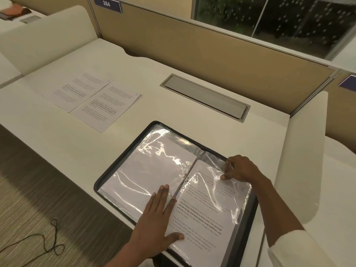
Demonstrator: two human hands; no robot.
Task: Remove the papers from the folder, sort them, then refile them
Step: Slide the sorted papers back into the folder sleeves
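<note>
Two hands down on one open folder (247, 218), itself flat on the white desk (77, 145) near the front edge.

The left hand (154, 224): palm down, fingers straight and close together, thumb spread wide to the right. Presses across the folder's spine, fingers on the left plastic sleeve (154, 166), thumb on the pocket opposite. Grips nothing.

The right hand (242, 168): pinches the crinkled far end of the right plastic sleeve (212, 189) between thumb and curled fingers, film creased around the fingertips. Inside that sleeve, a printed sheet (202, 218) with several bold lines of text, not yet taken out. Inside the left plastic sleeve, white paper with no print showing, under heavy glare.

Farther back and to the left on the desk, well apart from the folder, two loose sheets side by side: far paper (77, 91) and near paper (107, 108), both printed, long edges meeting or slightly overlapping; cannot tell which.

Beyond the folder, a grey cable hatch (206, 97) set into the desk, then a tan partition (192, 45). White cuff (298, 247) on the right forearm. On the carpet at lower left, a thin dark cord (54, 245), looped.
</note>
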